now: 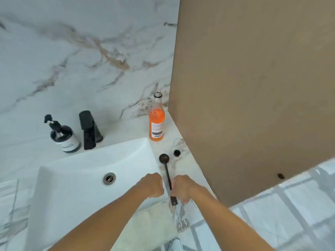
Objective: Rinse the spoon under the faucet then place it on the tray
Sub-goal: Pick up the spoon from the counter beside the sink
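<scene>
Spoon [167, 175] lies on table [188, 165] beside sink [76, 178]; my right fingers [174, 192] pinch its handle, left hand [153, 185] fisted, empty.

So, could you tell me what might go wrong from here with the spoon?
The spoon lies on a narrow counter strip, its handle end near the front edge; a fumbled pickup by the right hand could knock it off. Swinging it toward the faucet might clip the open orange bottle or the small cap.

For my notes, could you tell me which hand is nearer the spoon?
Right. The right hand touches the spoon handle; the left hand is a fist just left of it.
</scene>
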Tool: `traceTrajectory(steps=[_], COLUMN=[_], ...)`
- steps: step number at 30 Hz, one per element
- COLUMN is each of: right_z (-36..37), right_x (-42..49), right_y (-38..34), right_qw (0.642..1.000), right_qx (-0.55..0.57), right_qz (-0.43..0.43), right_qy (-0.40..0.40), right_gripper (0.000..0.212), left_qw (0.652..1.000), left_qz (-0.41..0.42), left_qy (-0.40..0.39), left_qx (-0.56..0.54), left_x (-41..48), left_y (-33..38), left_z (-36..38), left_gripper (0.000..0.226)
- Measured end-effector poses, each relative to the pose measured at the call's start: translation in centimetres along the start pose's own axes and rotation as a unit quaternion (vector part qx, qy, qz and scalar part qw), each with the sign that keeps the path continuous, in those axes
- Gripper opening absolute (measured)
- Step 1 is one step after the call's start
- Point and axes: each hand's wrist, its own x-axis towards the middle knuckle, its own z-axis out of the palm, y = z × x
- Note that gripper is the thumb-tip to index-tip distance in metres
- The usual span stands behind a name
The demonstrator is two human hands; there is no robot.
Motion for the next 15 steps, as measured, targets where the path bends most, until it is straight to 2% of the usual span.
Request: traceTrajectory(steps=[3,7,15], right_z=[1.3,2.3,2.0], right_x=[2.6,5.2,7.3], right_y=[1.7,3.2,4.5], right_qw=[0.998,0.995,0.987], right_qx=[0.015,0.049,0.143], right_qz=[-0.023,-0.044,-0.072], right_qy=[0.049,0.075,0.019], right_gripper=[0.019,0.026,0.031], left_qw=[0.996,0.978,0.917], left_qz=[-0.014,-0.07,-0.152], left_qy=[0.041,0.107,0.137], left_qx=[-0.075,-0.166,-0.341], left_x=[3.2,6.4,8.6], left_y=[0.4,1.5,1.6], left_z=[1.1,1.8,2.9], left_gripper=[0.027,0.024,0.003])
